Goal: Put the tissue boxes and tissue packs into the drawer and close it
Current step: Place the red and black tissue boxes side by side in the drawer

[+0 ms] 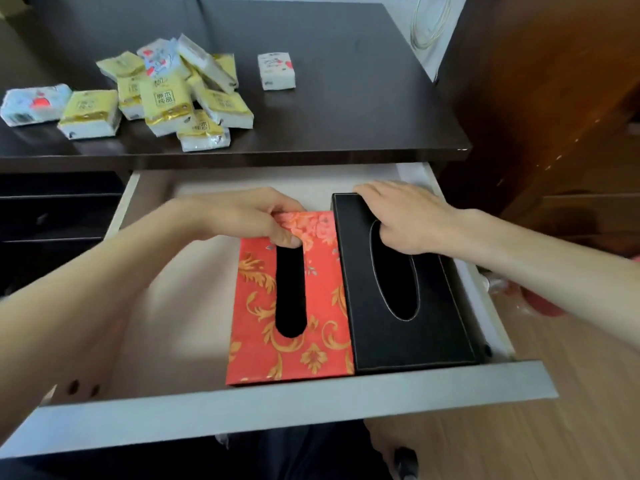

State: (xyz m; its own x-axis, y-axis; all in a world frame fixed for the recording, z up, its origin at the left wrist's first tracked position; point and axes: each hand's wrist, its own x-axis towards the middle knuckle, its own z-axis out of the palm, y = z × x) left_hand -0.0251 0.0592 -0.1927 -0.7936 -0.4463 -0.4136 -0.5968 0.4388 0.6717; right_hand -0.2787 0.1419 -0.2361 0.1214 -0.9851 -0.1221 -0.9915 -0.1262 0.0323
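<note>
The drawer (pixel 277 403) is pulled out, and two tissue boxes lie side by side in its right half. My left hand (pixel 249 216) grips the far end of the red floral tissue box (pixel 322 306), thumb at its slot. My right hand (pixel 412 216) grips the far end of the black tissue box (pixel 436 323), thumb in its oval opening. Several yellow tissue packs (pixel 166 102) lie heaped on the dark desk top (pixel 346 109) at the left. A blue-white pack (pixel 34 103) lies at the far left, a white pack (pixel 276 71) apart in the middle.
The drawer's left half (pixel 180 306) shows bare pale bottom. Dark closed drawer fronts (pixel 52 209) sit to the left. A brown wooden cabinet (pixel 554 98) stands at the right above wood flooring (pixel 519 445). My foot (pixel 405 462) shows below the drawer front.
</note>
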